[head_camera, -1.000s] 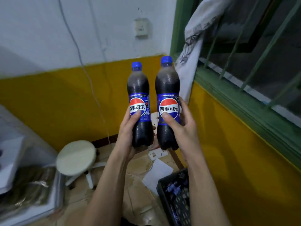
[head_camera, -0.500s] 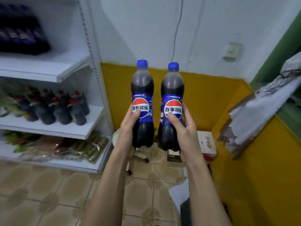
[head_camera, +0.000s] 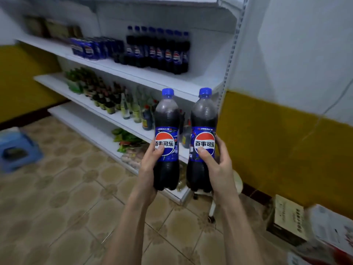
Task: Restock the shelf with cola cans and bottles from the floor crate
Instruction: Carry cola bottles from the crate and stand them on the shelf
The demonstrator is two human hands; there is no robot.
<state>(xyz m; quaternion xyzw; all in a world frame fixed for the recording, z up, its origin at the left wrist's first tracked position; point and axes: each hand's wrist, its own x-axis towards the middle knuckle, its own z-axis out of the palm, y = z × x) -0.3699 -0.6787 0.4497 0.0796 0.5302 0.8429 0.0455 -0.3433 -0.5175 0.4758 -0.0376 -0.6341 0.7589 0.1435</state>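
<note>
Two dark plastic cola bottles with blue screw caps and blue labels are held upright, side by side and just apart, at the centre of the head view. The left bottle (head_camera: 166, 142) is gripped by the left hand (head_camera: 150, 165), thumb pressed on the label front and the remaining fingers curled out of sight behind it. The right bottle (head_camera: 204, 144) is gripped by the right hand (head_camera: 215, 167), thumb on the label, fingertips wrapped round the far side. At twelve o'clock, beyond the bottles, a white metal shelf unit (head_camera: 133, 73) is seen, with a row of matching cola bottles (head_camera: 160, 52) standing on its upper board and blue cola cans (head_camera: 91, 47) at ten o'clock beside them; bare board is left to the right of that row. The floor crate is not in view. Several risks may be judged. Each bottle is carried low on its body by one hand alone, so a slip could be caused by a smooth label. The standing row could be knocked over if both bottles are pushed in together. A white round stool (head_camera: 236, 183) at five o'clock, partly hidden behind the right hand, could be struck by a foot.
</note>
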